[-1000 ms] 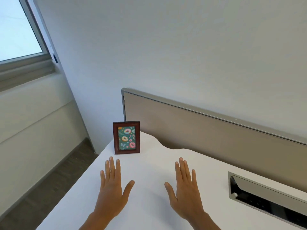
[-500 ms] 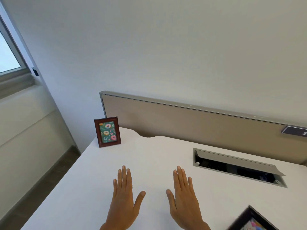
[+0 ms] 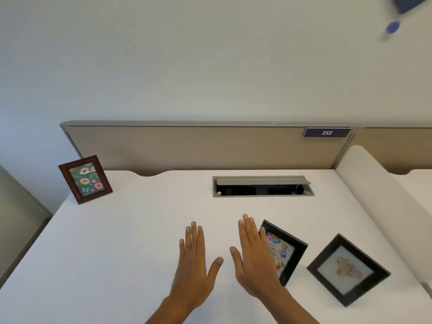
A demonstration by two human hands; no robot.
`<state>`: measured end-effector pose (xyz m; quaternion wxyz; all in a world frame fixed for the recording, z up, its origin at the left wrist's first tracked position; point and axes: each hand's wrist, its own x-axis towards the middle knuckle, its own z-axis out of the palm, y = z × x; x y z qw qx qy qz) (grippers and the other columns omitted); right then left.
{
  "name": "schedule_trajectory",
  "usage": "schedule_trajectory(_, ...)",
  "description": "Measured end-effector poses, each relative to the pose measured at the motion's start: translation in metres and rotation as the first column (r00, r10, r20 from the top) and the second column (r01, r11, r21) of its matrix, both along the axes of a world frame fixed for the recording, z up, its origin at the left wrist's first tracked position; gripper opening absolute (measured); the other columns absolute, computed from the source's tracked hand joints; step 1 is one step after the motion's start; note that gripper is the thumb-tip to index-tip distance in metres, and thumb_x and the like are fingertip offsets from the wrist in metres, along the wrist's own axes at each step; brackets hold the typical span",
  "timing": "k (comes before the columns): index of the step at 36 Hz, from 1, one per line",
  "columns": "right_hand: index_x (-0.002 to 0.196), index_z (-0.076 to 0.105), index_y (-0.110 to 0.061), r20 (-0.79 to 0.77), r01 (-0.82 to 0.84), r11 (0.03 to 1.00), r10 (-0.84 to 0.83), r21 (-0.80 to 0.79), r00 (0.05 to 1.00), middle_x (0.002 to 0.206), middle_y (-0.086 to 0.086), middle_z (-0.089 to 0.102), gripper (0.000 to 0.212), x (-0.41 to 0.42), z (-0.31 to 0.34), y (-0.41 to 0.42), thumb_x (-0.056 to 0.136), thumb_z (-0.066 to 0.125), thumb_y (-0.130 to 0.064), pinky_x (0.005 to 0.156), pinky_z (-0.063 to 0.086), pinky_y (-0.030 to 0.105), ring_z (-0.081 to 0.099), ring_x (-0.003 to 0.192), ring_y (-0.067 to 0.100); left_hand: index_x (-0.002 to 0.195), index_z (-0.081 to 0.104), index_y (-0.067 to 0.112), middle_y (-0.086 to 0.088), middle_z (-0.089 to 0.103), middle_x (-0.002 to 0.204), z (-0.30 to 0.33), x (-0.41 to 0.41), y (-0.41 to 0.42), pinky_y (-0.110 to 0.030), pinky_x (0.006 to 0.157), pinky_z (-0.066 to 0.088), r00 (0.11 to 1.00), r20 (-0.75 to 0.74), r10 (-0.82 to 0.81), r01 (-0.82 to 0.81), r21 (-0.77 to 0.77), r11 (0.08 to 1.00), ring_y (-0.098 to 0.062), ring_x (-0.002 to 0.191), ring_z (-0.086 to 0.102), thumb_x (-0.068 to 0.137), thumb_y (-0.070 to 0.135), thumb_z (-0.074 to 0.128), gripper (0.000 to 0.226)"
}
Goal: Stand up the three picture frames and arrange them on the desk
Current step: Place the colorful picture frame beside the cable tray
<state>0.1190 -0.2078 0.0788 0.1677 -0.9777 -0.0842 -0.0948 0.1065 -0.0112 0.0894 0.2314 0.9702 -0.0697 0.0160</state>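
both hands lie flat and spread, palms down, grasping nothing: the left hand (image 3: 194, 260) on bare white desk (image 3: 117, 242), the right hand (image 3: 254, 260) just beside it, its outer edge overlapping the left side of a black frame (image 3: 288, 251) with a colourful print. that frame and a second black frame (image 3: 348, 270) to its right lie face up, near right. a brown frame (image 3: 85, 179) with doughnuts stands upright at the far left corner. an open cable tray (image 3: 263, 186) sits far centre, below a partition (image 3: 187, 146).
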Motion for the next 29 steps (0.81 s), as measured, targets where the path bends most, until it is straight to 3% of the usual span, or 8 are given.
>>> schedule_trajectory(7,0.172,0.004,-0.014,0.030,0.063,0.998,-0.063,0.015,0.998,0.182,-0.001,-0.007,0.076,-0.016,0.008,-0.048,0.111,0.036,-0.047,0.134,-0.006,0.044,-0.008,0.168,0.018,0.159,-0.025,0.027,0.009,-0.036,0.166,0.009,0.000,-0.049,-0.044,0.127,-0.012,0.995,0.009,-0.101,0.101,0.014,0.995,-0.015,0.154,-0.032,0.092,0.082,0.009,0.093)
schedule_trajectory(10,0.173,0.003,-0.016,0.025,0.101,0.995,-0.102,0.022,0.995,0.182,-0.002,-0.008,0.076,-0.024,0.009,-0.067,0.111,0.031,-0.051,0.135,-0.006,0.045,-0.010,0.167,0.018,0.160,-0.024,0.026,0.009,-0.036,0.166,0.010,0.003,-0.066,-0.045,0.128,-0.011,0.990,0.013,-0.138,0.138,0.020,0.990,-0.014,0.154,-0.032,0.097,0.076,0.018,0.091)
schedule_trajectory(13,0.173,0.001,-0.018,0.011,0.131,0.990,-0.132,0.048,0.991,0.182,-0.006,-0.011,0.076,-0.031,0.006,-0.084,0.110,0.025,-0.054,0.136,-0.007,0.044,-0.012,0.167,0.016,0.160,-0.024,0.026,0.008,-0.036,0.166,0.012,0.004,-0.080,-0.044,0.128,-0.012,0.985,0.010,-0.173,0.173,0.013,0.985,-0.014,0.153,-0.032,0.095,0.078,0.013,0.091)
schedule_trajectory(17,0.173,0.000,-0.021,0.012,0.189,0.981,-0.190,0.043,0.982,0.181,-0.007,-0.014,0.081,-0.038,0.002,-0.103,0.110,0.040,-0.051,0.135,-0.010,0.042,-0.013,0.167,0.016,0.160,-0.023,0.027,0.009,-0.035,0.167,0.011,0.005,-0.095,-0.041,0.127,-0.012,0.977,0.013,-0.212,0.212,-0.010,0.977,-0.014,0.154,-0.031,0.091,0.083,0.006,0.093)
schedule_trajectory(23,0.173,0.004,-0.019,0.063,0.235,0.968,-0.241,0.091,0.969,0.182,-0.004,-0.005,0.077,-0.052,-0.002,-0.124,0.110,0.034,-0.052,0.134,-0.011,0.036,-0.006,0.168,0.017,0.160,-0.023,0.026,0.009,-0.034,0.167,0.010,0.005,-0.113,-0.032,0.124,-0.017,0.969,0.013,-0.248,0.248,-0.026,0.968,-0.011,0.154,-0.031,0.097,0.074,0.021,0.091)
schedule_trajectory(29,0.173,0.001,-0.019,0.016,0.310,0.927,-0.320,0.209,0.947,0.182,-0.003,0.001,0.078,-0.061,-0.008,-0.134,0.110,0.034,-0.053,0.136,0.004,0.045,-0.002,0.167,0.013,0.156,-0.027,0.029,0.011,-0.036,0.164,0.011,0.003,-0.126,-0.025,0.122,-0.017,0.964,-0.032,-0.263,0.259,-0.102,0.961,-0.008,0.153,-0.031,0.100,0.065,0.031,0.088)
